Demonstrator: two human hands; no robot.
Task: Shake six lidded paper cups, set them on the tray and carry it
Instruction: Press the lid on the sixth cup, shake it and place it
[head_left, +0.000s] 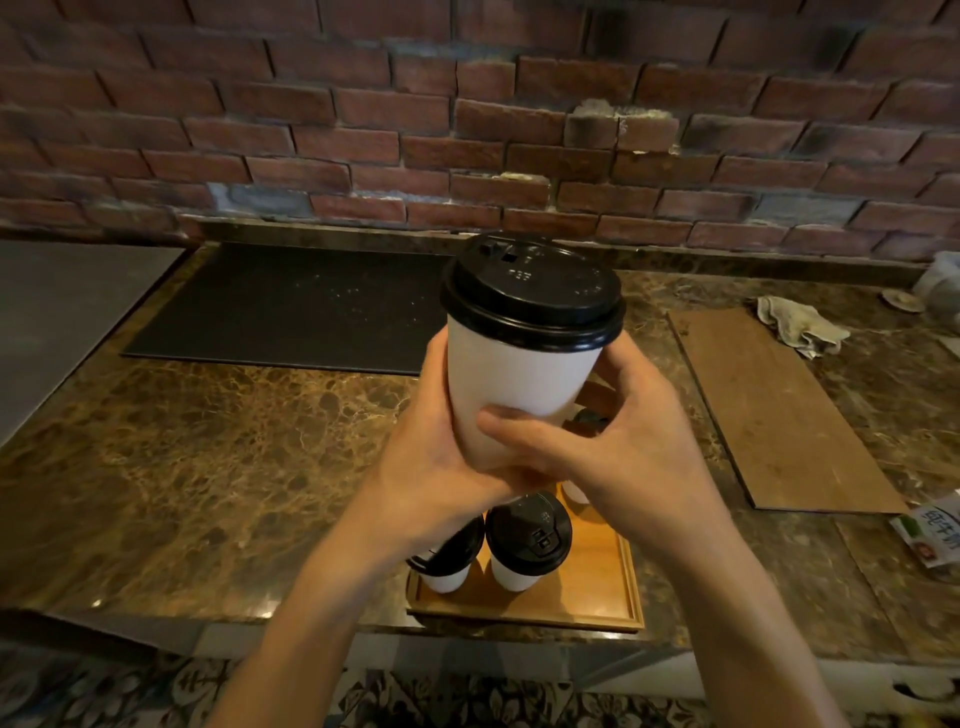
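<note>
- Above the tray (592, 577), held up before the brick wall (467, 130): one white paper cup (519, 374), upright with a slight tilt, black lid (535, 291) seated on it.
- Left grip (431, 457): closed on the cup, palm against its left side, fingers curled under the base.
- Right grip (613, 447): closed on the same cup, thumb across the lower front, fingers round the right side and back.
- Tray: wooden, rimmed, flat on the table (208, 441) at the near edge, directly beneath both hands.
- Tray cups: two white cups with black lids stand upright at the tray's near-left end, one (447, 556) left, one (527, 540) right, lids just beside each other. A sliver of another cup (576, 491) shows under the right wrist; the rest of the tray is hidden by the hands, so its full count cannot be told.
- Table: brown veined marble.
- Black mat (291, 306): flat on the table, far left, against the wall.
- Board (779, 405): thin, brown, flat on the table, right of the tray and apart from it.
- Cloth (800, 325): crumpled, pale, at the board's far end.
- Packet (930, 530): printed, at the right edge.
</note>
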